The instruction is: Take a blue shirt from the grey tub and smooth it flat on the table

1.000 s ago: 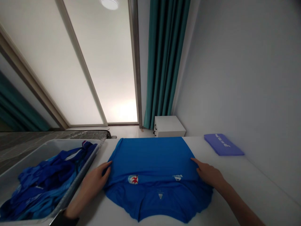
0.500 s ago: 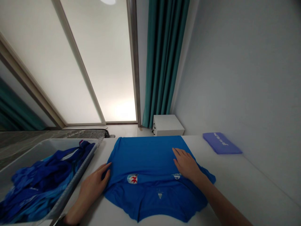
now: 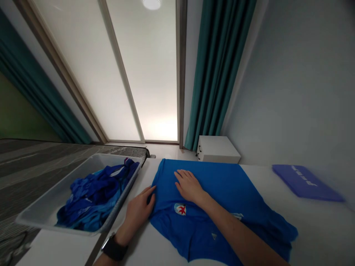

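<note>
A blue jersey [image 3: 213, 181] lies spread on the white table [image 3: 266, 177], its neckline toward me. A red-and-white crest shows on its chest, and my right forearm covers part of a white logo. My right hand [image 3: 189, 186] rests flat on the upper left of the cloth, fingers stretched out. At the jersey's left edge, my left hand [image 3: 140, 207] touches the fabric with its fingertips, thumb and fingers apart. A dark watch [image 3: 114, 248] sits on my left wrist.
To the left stands a translucent plastic bin [image 3: 41, 203] with crumpled blue garments [image 3: 97, 192] inside. A purple folded item [image 3: 305, 181] with white lettering lies at the right by the wall. Beyond the table are a white cabinet [image 3: 217, 147] and a green curtain [image 3: 219, 81].
My right hand has slid left across the jersey, from its right side to near the left edge. My left hand stays at the left edge. The view has turned left.
</note>
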A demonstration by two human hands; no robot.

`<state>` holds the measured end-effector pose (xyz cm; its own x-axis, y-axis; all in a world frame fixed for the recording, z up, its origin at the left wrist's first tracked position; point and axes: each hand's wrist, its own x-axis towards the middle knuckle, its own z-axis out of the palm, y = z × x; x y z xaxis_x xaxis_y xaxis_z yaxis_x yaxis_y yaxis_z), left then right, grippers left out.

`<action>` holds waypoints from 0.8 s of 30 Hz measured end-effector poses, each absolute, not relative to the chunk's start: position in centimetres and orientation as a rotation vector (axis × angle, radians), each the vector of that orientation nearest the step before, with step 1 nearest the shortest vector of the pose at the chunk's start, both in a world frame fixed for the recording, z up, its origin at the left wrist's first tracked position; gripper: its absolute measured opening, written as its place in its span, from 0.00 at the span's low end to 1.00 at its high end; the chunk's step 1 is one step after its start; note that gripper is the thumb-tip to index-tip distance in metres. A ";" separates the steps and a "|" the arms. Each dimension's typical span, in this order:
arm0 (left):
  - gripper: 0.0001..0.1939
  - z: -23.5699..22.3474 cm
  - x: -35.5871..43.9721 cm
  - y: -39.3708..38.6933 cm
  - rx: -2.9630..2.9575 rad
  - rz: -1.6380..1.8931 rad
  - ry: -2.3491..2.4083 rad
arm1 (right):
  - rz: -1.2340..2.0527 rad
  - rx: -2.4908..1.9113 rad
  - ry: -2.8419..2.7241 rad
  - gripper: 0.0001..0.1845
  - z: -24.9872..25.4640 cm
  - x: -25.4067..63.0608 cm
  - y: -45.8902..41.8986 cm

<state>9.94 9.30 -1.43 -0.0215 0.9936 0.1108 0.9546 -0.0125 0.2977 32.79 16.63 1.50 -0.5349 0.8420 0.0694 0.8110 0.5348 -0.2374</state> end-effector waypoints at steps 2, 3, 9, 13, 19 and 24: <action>0.21 -1.3 10.0 9.2 2.078 0.441 2.113 | 0.234 -1.451 -2.570 0.29 1.0 31.9 17.6; 0.21 -1.2 10.1 9.1 2.066 0.437 2.116 | 0.225 -1.479 -2.558 0.29 0.7 31.7 18.1; 0.22 -0.5 10.3 8.9 2.003 0.445 2.054 | 0.262 -1.574 -2.536 0.32 -2.0 32.2 19.4; 0.23 0.0 9.8 9.0 1.982 0.581 1.960 | 0.253 -1.560 -2.546 0.33 -2.7 32.3 19.5; 0.27 0.9 9.5 9.7 1.970 0.624 1.981 | 0.278 -1.558 -2.543 0.33 -2.6 32.3 19.5; 0.24 2.0 10.7 13.6 2.119 0.643 2.014 | 0.294 -1.558 -2.531 0.33 -2.8 32.3 19.5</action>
